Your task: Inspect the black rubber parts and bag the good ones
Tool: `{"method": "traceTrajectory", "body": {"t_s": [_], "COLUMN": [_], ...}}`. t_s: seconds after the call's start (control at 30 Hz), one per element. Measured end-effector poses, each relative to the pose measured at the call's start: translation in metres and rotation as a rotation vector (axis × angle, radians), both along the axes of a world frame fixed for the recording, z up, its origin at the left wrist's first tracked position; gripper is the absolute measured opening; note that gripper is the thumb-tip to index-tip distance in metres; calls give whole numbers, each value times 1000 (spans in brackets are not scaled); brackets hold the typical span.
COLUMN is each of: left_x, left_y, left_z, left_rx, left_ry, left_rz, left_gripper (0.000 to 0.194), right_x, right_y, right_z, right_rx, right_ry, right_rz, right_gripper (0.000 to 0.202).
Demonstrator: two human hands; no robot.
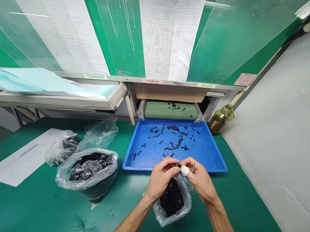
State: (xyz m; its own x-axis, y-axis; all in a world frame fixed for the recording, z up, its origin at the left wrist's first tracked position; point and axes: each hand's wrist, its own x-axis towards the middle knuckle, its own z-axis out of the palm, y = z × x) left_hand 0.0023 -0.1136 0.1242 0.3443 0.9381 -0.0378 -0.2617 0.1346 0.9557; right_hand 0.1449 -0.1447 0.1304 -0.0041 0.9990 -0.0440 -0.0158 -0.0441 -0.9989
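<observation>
My left hand (164, 177) pinches a small black part (179, 165) between thumb and fingertips. My right hand (200, 179) meets it at the fingertips, with a white wrapping (184, 171) round its thumb. A thin tool, perhaps tweezers (193, 167), sticks up between the right fingers; its kind is hard to make out. Both hands are closed, above a clear plastic bag (162, 216) filled with tiny black pieces. Just beyond them lies a blue tray (142, 165), with many small black parts scattered over its bottom.
A conveyor with a green belt (155, 111) ends at the tray's far side. To the left stands a plastic bag (63, 180) of black round parts, beside a smaller bag (58, 152) and a white sheet (14, 167). A bottle (219, 120) stands by the right wall.
</observation>
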Motion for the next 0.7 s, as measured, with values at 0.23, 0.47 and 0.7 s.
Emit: {"method": "traceTrajectory", "body": {"t_s": [0.23, 0.47, 0.7], "left_x": [-1, -7, -17], "left_y": [20, 35, 43], "left_z": [-17, -20, -23], "left_rx": [-12, -198, -226], "left_ry": [-74, -200, -144], "left_rz": [51, 144, 119], "left_gripper": [16, 26, 26], "right_x": [-6, 3, -4], "right_y": [17, 31, 37], "right_z": [-4, -12, -14], "right_rx": [-34, 86, 263], "right_ry": [38, -506, -929], "right_rz": [-69, -27, 68], "right_gripper": [26, 31, 34]}}
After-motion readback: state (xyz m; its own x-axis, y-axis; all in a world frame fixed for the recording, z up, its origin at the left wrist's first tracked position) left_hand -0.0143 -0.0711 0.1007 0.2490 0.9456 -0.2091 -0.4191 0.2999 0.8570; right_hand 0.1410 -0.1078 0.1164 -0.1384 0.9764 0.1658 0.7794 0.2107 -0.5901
